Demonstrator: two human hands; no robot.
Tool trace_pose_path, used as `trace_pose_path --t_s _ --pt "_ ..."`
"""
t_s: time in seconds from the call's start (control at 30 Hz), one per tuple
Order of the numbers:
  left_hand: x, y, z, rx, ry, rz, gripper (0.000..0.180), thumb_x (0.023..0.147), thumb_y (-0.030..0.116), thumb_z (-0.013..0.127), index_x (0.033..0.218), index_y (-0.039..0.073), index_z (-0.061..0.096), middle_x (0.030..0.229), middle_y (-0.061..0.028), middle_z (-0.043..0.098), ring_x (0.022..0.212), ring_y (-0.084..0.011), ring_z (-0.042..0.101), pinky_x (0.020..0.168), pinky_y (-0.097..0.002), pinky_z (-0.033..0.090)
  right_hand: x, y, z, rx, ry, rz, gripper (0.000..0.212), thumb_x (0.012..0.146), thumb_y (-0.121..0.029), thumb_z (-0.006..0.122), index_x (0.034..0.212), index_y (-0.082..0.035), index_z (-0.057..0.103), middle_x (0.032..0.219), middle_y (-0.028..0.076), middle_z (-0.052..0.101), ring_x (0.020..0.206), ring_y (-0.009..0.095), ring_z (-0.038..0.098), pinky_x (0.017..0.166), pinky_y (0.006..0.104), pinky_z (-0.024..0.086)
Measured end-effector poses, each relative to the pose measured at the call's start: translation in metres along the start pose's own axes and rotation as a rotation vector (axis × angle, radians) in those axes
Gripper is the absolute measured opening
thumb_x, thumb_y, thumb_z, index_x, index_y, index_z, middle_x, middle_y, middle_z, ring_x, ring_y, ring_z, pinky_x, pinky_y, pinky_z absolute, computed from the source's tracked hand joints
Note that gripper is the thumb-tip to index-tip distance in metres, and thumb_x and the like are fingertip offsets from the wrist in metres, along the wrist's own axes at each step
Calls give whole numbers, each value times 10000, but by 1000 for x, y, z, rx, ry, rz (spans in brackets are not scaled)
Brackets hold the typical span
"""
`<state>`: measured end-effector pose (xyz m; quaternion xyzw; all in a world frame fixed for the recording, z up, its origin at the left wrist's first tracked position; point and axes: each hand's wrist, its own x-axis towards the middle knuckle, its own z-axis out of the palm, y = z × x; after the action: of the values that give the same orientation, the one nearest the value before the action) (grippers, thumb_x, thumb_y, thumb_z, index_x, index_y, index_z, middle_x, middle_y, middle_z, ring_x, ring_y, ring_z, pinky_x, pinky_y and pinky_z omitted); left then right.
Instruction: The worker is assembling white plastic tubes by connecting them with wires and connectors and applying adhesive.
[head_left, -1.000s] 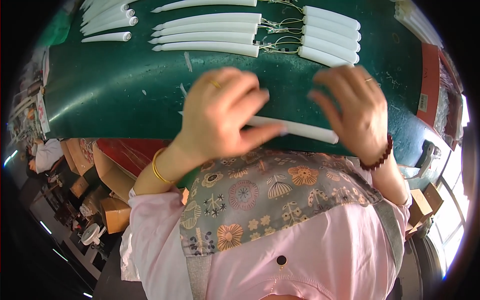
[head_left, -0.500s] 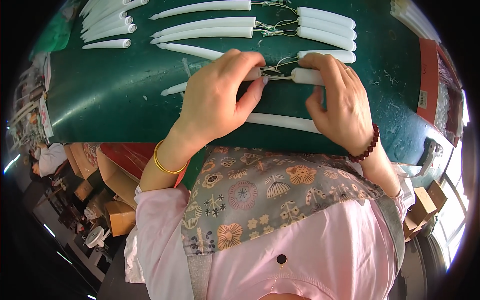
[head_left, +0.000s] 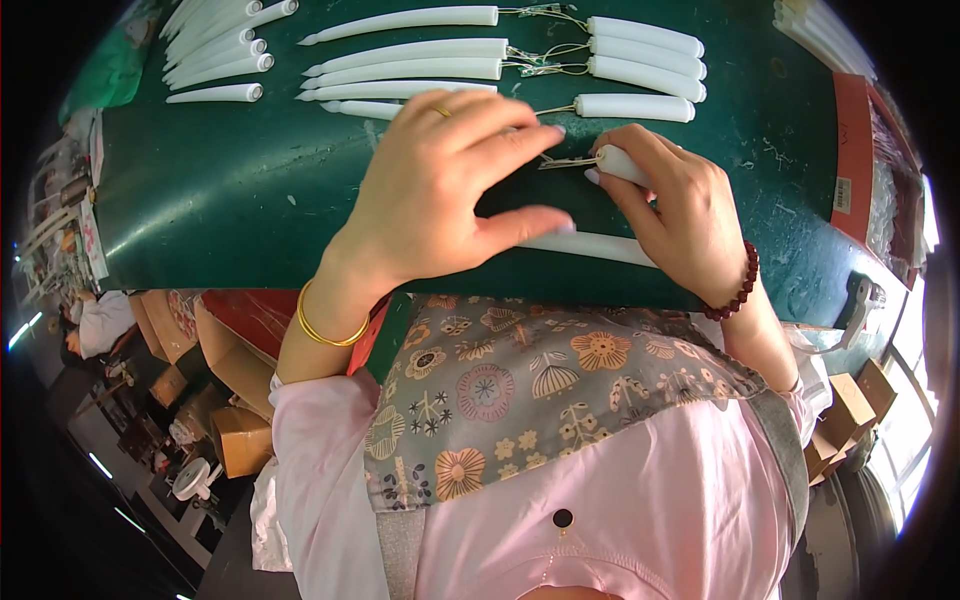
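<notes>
My right hand (head_left: 685,205) grips a short white plastic candle base (head_left: 622,164) between thumb and fingers, and thin wires (head_left: 568,163) stick out of its left end. To the left, my left hand (head_left: 425,195) is open, thumb and fingers spread, with nothing seen in it. Behind it lie long white taper candle bodies (head_left: 405,70) with flame-shaped tips, partly covered by the hand. Wires with small circuit boards (head_left: 540,68) link several of them to short bases (head_left: 645,72) on the right. Another white tube (head_left: 600,247) rests near the table's front edge, its ends hidden by my hands.
More taper candle bodies (head_left: 215,60) are heaped at the far left of the green table (head_left: 230,200). A red box (head_left: 853,150) with clear plastic wrapping stands at the right edge. Beyond the front edge, cardboard boxes (head_left: 240,440) sit low on the left.
My left hand has come off the candle and wires and spread its fingers. My right hand has turned the base, its wired end now tilted up. The candle bodies beneath my left hand have shifted farther back.
</notes>
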<state>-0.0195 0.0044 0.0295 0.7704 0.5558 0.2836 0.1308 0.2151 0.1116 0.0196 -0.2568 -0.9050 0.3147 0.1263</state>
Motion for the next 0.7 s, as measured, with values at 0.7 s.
trace_pose_path --t_s 0.7 --pt "-28 1 16 23 73 -64 307 844 105 803 1131 71 701 1013 -51 685 904 -277 672 785 -391 526 -9 -9 -1 489 -80 237 109 910 -51 747 964 -16 659 803 34 610 726 89 529 671 264 467"
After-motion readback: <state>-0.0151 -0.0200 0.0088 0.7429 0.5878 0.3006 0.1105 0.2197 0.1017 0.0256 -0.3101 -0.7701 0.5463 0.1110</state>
